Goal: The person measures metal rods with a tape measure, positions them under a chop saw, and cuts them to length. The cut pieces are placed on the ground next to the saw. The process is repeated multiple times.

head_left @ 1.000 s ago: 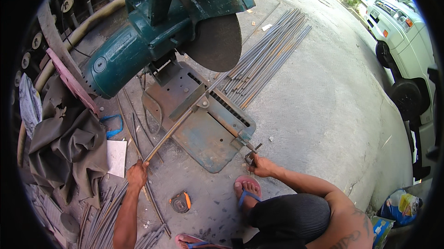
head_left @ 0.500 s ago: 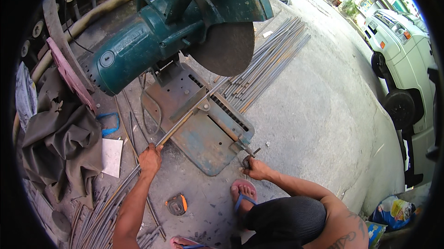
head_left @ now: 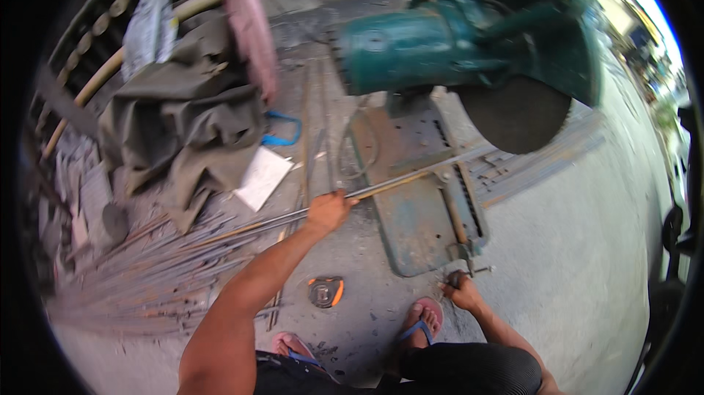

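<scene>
My left hand (head_left: 328, 213) is closed around steel rods (head_left: 396, 184) that lie across the base plate (head_left: 403, 237) of a green cut-off saw (head_left: 403, 41). The rods run up beneath the saw's raised dark cutting disc (head_left: 522, 118). Their tail passes back over my left forearm's far side. At the near right corner of the base, my right hand (head_left: 465, 295) is closed on the dark handle (head_left: 456, 278) of the vise screw (head_left: 456, 225). Its fingers are partly hidden and slightly blurred.
A black and orange tape measure (head_left: 325, 292) lies near my feet. Loose rods (head_left: 154, 278) spread at left, and another rod bundle (head_left: 546, 156) lies beyond the saw. A dark crumpled sheet (head_left: 183, 112), a white tile (head_left: 264, 177) and a pink board (head_left: 249, 32) are at left.
My view has swung left, so the saw and both hands appear farther right. Both hands keep their grips, and the disc stays raised.
</scene>
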### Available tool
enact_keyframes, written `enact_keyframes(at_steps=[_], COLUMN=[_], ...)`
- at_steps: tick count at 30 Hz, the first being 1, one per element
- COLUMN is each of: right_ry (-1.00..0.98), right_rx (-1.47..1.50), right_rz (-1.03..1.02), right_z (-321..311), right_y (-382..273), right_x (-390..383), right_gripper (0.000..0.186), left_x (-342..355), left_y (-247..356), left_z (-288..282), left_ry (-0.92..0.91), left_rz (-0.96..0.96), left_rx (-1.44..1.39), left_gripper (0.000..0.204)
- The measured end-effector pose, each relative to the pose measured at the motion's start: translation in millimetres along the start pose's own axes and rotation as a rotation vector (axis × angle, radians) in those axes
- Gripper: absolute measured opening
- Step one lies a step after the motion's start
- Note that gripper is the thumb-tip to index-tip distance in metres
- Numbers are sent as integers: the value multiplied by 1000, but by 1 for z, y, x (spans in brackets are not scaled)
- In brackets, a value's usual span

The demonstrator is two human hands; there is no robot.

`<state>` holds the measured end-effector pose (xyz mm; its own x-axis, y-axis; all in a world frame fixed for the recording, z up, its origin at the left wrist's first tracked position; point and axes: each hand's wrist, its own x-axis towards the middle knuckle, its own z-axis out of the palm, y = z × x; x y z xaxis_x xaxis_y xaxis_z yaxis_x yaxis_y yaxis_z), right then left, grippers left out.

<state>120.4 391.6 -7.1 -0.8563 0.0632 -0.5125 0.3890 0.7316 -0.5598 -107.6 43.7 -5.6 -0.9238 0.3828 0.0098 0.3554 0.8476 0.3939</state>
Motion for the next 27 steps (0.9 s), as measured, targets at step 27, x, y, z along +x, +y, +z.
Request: enact_keyframes(at_steps=[27], right_ry=[-45], right_rx=[-93], right_rz=[108], right_z=[4], right_y=[0], right_x=[13], right_gripper=[43], left_x=[-130], left_y=[-149], left_z=[-48], left_ry=[53], left_rz=[-11], left_rx=[87], left_gripper=[28])
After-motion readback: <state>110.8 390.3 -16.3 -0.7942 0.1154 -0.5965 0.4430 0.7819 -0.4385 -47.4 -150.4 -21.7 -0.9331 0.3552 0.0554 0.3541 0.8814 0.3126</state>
